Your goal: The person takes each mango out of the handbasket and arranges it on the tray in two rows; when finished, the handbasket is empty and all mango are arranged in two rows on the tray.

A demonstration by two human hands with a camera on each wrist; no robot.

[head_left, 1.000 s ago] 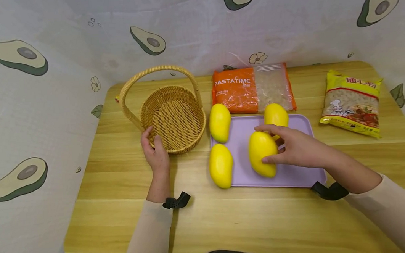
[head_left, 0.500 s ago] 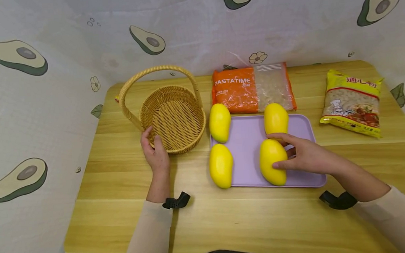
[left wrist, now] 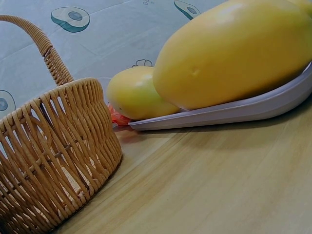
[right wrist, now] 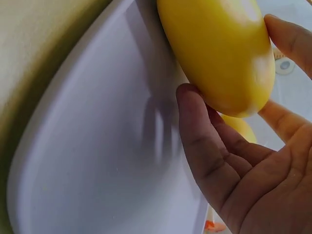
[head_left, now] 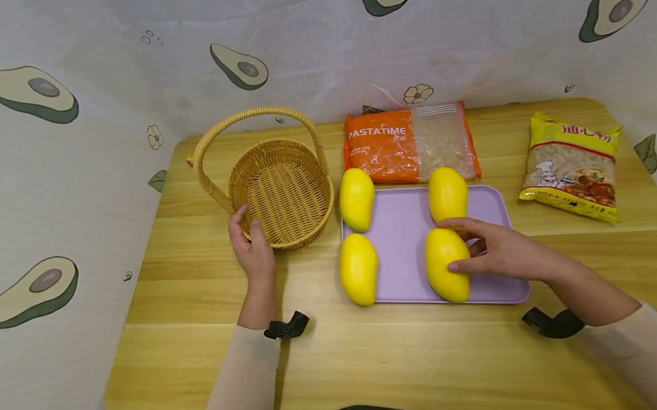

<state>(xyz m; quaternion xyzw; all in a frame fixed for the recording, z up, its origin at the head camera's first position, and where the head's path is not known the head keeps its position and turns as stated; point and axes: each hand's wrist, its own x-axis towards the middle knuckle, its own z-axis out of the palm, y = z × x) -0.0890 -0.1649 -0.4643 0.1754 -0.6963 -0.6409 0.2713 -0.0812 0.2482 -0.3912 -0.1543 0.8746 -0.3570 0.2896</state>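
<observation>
A yellow mango [head_left: 446, 266] stands at the near side of the lilac tray [head_left: 400, 251]. My right hand [head_left: 495, 252] holds it from the right, thumb on the near side and fingers on the far side. In the right wrist view the mango [right wrist: 224, 53] fills the top, between thumb and fingers. Another mango [head_left: 447, 194] lies just behind it on the tray. Two more, a far mango [head_left: 357, 200] and a near mango [head_left: 358, 269], lie along the tray's left edge. My left hand [head_left: 255, 253] holds the front left rim of the wicker basket [head_left: 284, 201], which has nothing inside.
An orange pasta bag [head_left: 381, 149] lies behind the tray. A yellow pasta bag [head_left: 572, 167] lies to the far right. The basket's tall handle [head_left: 257, 111] arches up at the back left. Bare wood table [head_left: 398, 356] shows in front of the tray.
My right hand has moved right and slightly nearer with its mango, bringing it in line with the mango behind. My left hand and the basket have stayed still.
</observation>
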